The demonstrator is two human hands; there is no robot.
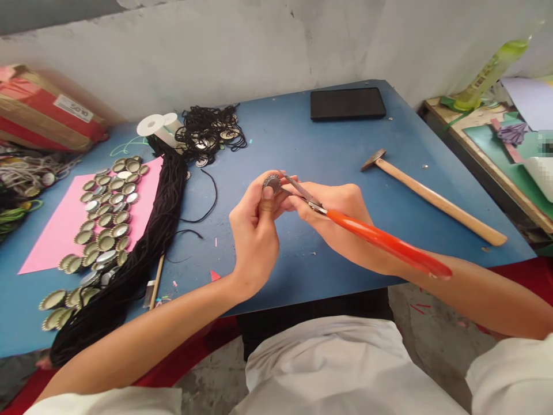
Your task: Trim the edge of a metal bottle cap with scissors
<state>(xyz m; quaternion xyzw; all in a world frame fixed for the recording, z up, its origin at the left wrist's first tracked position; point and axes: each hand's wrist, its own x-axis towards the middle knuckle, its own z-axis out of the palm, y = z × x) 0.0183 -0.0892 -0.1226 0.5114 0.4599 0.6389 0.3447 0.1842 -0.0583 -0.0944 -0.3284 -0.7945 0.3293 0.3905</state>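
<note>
Between the thumb and fingers of my left hand (259,230) sits a metal bottle cap (272,183), held above the table. My right hand (337,222) is closed around a pliers-like tool (384,239) with orange-red handles. Its metal jaws reach toward the cap's edge; whether they grip it I cannot tell. Left of my hands, rows of bottle caps (106,219) lie on a pink sheet (56,230), beside a long bundle of black cord (159,213). A hammer (436,199) with a wooden handle lies to the right.
A black phone-like slab (348,104) lies at the back of the blue table (276,132). White spools (155,127) and tangled black cord with caps (211,132) stand at back left, near a red-taped box (47,109). A pencil-like stick (156,281) lies near the front edge.
</note>
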